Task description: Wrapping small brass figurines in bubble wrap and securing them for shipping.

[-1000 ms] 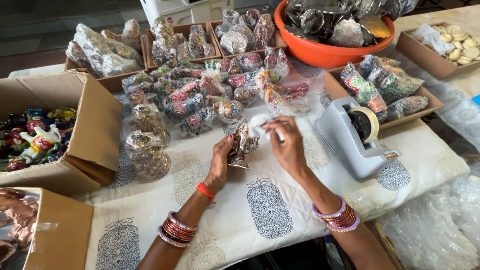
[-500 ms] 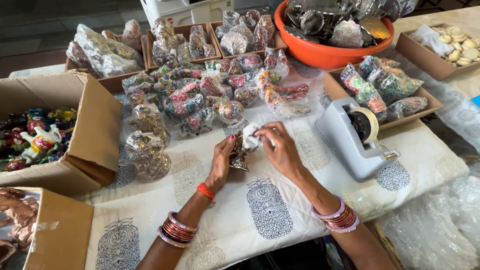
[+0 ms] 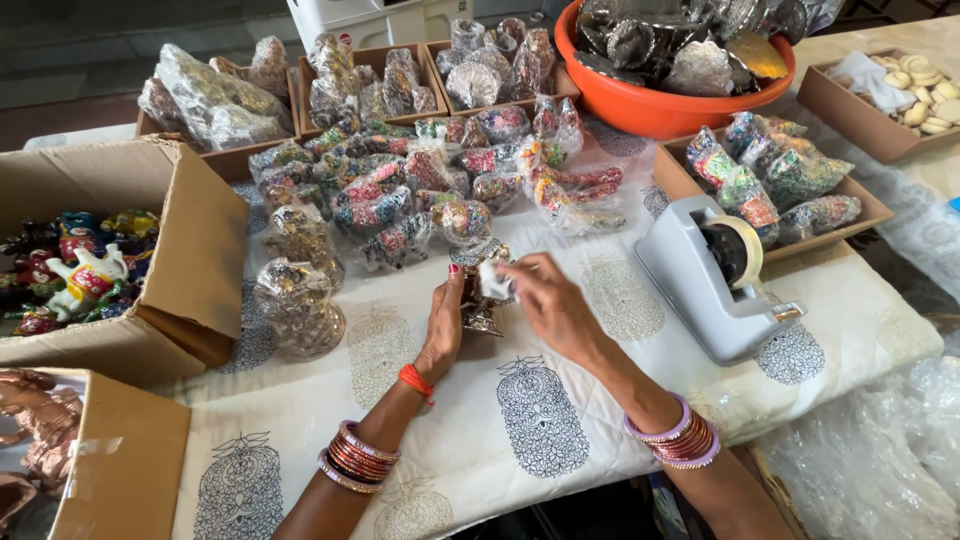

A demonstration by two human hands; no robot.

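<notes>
Brass-coloured and wrapped in clear film, a small figurine (image 3: 483, 300) stands on the printed white cloth (image 3: 560, 430) near the middle of the table, held between both hands. Seen from the head camera, the left hand (image 3: 443, 328) presses its flat palm and extended fingers against the figurine's left side, a red thread at the wrist and a stack of red and purple bangles further up the forearm. The right hand (image 3: 555, 305) closes over the top right of the figurine, its fingertips pinching a small white piece (image 3: 495, 280), tape or paper, I cannot tell which, against the wrapping. Just to the right of the hands sits a grey tape dispenser (image 3: 715, 285) with its roll facing the person. Left of the hands, two larger film-wrapped metallic ornaments (image 3: 298, 300) stand on the cloth, one behind the other. Beyond the figurine lies a spread of small colourful wrapped pieces (image 3: 400, 195), reaching back to shallow cardboard trays (image 3: 380, 60) of more wrapped items. An orange bowl (image 3: 660, 105) heaped with wrapped dark objects stands at the far right, with a tray of bright wrapped pieces (image 3: 775, 180) in front of it and a tray of pale round discs (image 3: 895, 95) at the edge. On the left, an open cardboard box (image 3: 160, 260) holds painted figures, and a second box (image 3: 110, 450) in the near corner holds copper-coloured ones.
</notes>
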